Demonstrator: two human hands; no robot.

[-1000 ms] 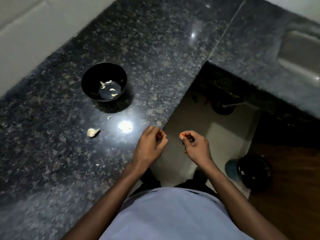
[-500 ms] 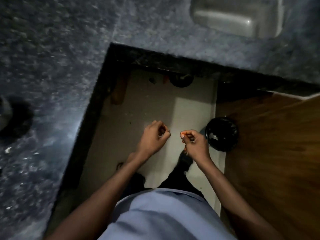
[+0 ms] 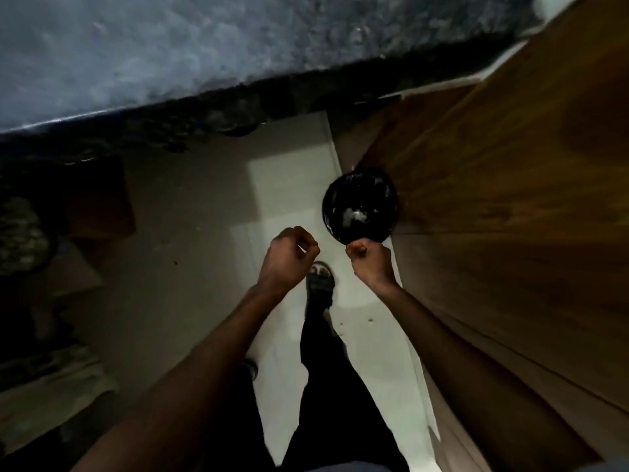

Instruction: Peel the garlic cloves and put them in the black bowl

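My left hand (image 3: 287, 264) is curled over the pale floor, and a small pale bit that looks like a garlic clove (image 3: 303, 248) shows between its fingers. My right hand (image 3: 369, 262) has thumb and fingertips pinched together at the near rim of a round black bin (image 3: 360, 206) on the floor. Whatever it pinches is too small to make out; it looks like garlic peel. White scraps lie inside the bin. The black bowl is out of view.
The dark granite counter (image 3: 204, 52) runs across the top, its edge above the floor. A wooden door or cabinet panel (image 3: 510, 199) fills the right side, touching the bin. My sandalled foot (image 3: 320, 281) and dark trouser leg stand below the hands. Dim clutter sits at the left.
The view has swung right and down, away from the counter, the bowl and the loose clove. The floor bin has come close under my right hand. Both hands stay curled.
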